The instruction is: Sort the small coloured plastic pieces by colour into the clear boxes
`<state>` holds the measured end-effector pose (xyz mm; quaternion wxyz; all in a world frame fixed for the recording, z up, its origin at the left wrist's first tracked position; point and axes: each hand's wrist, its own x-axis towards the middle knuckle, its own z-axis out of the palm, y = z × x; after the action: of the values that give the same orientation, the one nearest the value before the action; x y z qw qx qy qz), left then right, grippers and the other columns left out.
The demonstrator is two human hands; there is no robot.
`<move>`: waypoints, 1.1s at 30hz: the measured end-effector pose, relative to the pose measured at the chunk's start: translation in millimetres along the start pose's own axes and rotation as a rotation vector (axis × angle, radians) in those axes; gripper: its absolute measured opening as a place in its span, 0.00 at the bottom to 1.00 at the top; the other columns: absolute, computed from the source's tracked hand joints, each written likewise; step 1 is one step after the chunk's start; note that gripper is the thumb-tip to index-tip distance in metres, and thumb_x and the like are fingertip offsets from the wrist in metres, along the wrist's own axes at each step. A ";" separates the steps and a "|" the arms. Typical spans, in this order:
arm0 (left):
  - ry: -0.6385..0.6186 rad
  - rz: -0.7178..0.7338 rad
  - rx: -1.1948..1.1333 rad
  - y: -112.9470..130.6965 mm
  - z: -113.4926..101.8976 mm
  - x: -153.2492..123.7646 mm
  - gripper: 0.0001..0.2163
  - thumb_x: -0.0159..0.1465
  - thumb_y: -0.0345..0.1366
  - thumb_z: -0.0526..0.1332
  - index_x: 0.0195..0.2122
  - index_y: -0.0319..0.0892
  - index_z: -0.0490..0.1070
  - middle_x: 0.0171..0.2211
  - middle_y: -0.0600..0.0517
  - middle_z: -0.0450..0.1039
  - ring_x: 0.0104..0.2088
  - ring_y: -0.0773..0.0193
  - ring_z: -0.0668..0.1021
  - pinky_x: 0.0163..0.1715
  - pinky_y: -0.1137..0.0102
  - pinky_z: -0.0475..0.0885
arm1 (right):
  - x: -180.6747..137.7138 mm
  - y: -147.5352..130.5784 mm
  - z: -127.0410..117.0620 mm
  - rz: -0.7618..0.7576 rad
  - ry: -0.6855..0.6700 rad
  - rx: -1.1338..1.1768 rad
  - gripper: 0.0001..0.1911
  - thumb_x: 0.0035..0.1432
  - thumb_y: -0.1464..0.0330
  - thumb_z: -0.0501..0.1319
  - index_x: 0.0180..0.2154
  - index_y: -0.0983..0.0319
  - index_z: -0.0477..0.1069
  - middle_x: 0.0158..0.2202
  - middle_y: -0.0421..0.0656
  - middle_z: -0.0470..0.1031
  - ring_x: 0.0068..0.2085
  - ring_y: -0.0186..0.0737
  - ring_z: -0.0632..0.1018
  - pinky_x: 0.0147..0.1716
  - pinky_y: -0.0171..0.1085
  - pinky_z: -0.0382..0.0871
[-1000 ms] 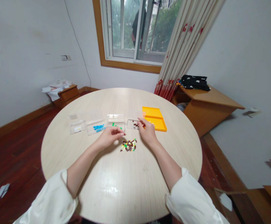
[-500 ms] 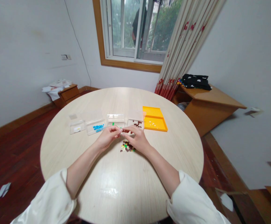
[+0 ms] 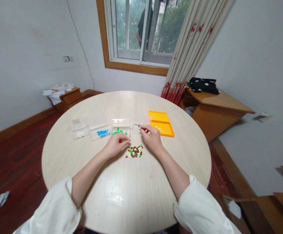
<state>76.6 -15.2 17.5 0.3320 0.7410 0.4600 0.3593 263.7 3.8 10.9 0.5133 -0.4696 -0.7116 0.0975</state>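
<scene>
A small heap of mixed little bricks, brown, green and yellow, lies on the round wooden table. My left hand rests just left of the heap with its fingertips pinched together; what they hold is too small to name. My right hand reaches over the clear box of brown bricks, fingers pinched at its edge. A clear box of green bricks, a clear box of blue bricks and a clear box with a pale piece stand in a row to the left.
An orange tray lies right of the boxes. A wooden desk with dark folded cloth stands at the right by a curtain. A low cabinet sits at the left wall. A figure shows outside the window.
Half a second ago both hands met above the heap. Since then my right hand has moved right and back to the box of brown bricks; my left hand has stayed beside the heap.
</scene>
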 end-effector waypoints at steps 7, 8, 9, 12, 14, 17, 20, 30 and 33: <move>-0.125 0.059 0.237 0.9 -4.4 -4.2 0.03 0.52 0.30 0.61 0.24 0.40 0.74 0.25 0.51 0.71 0.30 0.64 0.71 0.33 0.70 0.65 | 4.6 23.8 -3.4 0.070 0.051 -0.107 0.12 0.54 0.72 0.54 0.36 0.64 0.76 0.35 0.48 0.77 0.35 0.40 0.75 0.36 0.39 0.69; -0.134 0.054 0.245 0.6 -4.2 -4.3 0.03 0.52 0.31 0.61 0.23 0.40 0.74 0.25 0.51 0.70 0.29 0.64 0.70 0.32 0.70 0.65 | 4.5 25.5 -2.9 0.074 0.050 -0.117 0.13 0.54 0.72 0.54 0.37 0.63 0.76 0.35 0.48 0.77 0.35 0.40 0.75 0.37 0.39 0.69; -0.140 0.051 0.251 -0.1 -3.7 -4.3 0.04 0.52 0.32 0.61 0.23 0.40 0.74 0.24 0.51 0.70 0.29 0.64 0.70 0.32 0.70 0.64 | 4.3 26.7 -2.4 0.077 0.050 -0.126 0.13 0.53 0.72 0.54 0.37 0.63 0.76 0.35 0.48 0.77 0.36 0.40 0.75 0.37 0.40 0.69; -0.146 0.045 0.264 -2.6 -1.8 -3.8 0.05 0.52 0.34 0.61 0.22 0.40 0.74 0.23 0.51 0.70 0.28 0.65 0.70 0.30 0.71 0.64 | 3.9 28.1 -1.1 0.087 0.062 -0.144 0.13 0.53 0.72 0.54 0.38 0.63 0.76 0.35 0.49 0.77 0.36 0.41 0.76 0.38 0.41 0.69; -0.147 0.039 0.272 -3.7 -0.7 -3.6 0.05 0.53 0.33 0.61 0.22 0.39 0.74 0.23 0.51 0.70 0.28 0.65 0.70 0.30 0.70 0.63 | 3.8 28.0 -0.7 0.100 0.062 -0.151 0.14 0.53 0.72 0.54 0.38 0.64 0.75 0.36 0.49 0.78 0.36 0.41 0.76 0.39 0.41 0.69; -0.151 0.031 0.273 -3.2 0.2 -3.4 0.04 0.52 0.32 0.61 0.23 0.39 0.74 0.23 0.51 0.70 0.28 0.65 0.70 0.31 0.70 0.63 | 4.0 27.6 -0.5 0.120 0.048 -0.166 0.15 0.52 0.74 0.54 0.40 0.65 0.75 0.38 0.51 0.77 0.37 0.42 0.76 0.40 0.41 0.69; -0.152 0.042 0.261 -2.3 1.1 -3.3 0.04 0.52 0.31 0.61 0.23 0.39 0.74 0.24 0.51 0.71 0.28 0.65 0.70 0.31 0.70 0.63 | 4.2 26.5 -0.3 0.108 0.045 -0.177 0.16 0.51 0.75 0.54 0.41 0.64 0.74 0.38 0.50 0.77 0.39 0.42 0.76 0.41 0.42 0.69; -0.147 0.057 0.256 -5.5 3.4 -3.1 0.06 0.53 0.30 0.58 0.22 0.39 0.73 0.23 0.51 0.70 0.27 0.65 0.70 0.31 0.70 0.64 | 0.4 10.3 3.7 -0.011 -0.006 -0.092 0.16 0.51 0.76 0.54 0.41 0.63 0.73 0.37 0.47 0.76 0.37 0.40 0.75 0.40 0.40 0.69; -0.143 0.038 0.250 -3.2 3.2 -3.3 0.05 0.53 0.32 0.59 0.23 0.39 0.73 0.24 0.51 0.71 0.28 0.64 0.70 0.32 0.69 0.64 | 0.1 7.7 3.8 -0.015 -0.010 -0.079 0.16 0.51 0.76 0.54 0.41 0.63 0.73 0.37 0.47 0.76 0.37 0.39 0.75 0.39 0.39 0.69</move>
<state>76.9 -17.6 12.5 0.2621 0.8089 0.4621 0.2518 264.9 9.4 4.5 0.4916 -0.4838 -0.7209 0.0676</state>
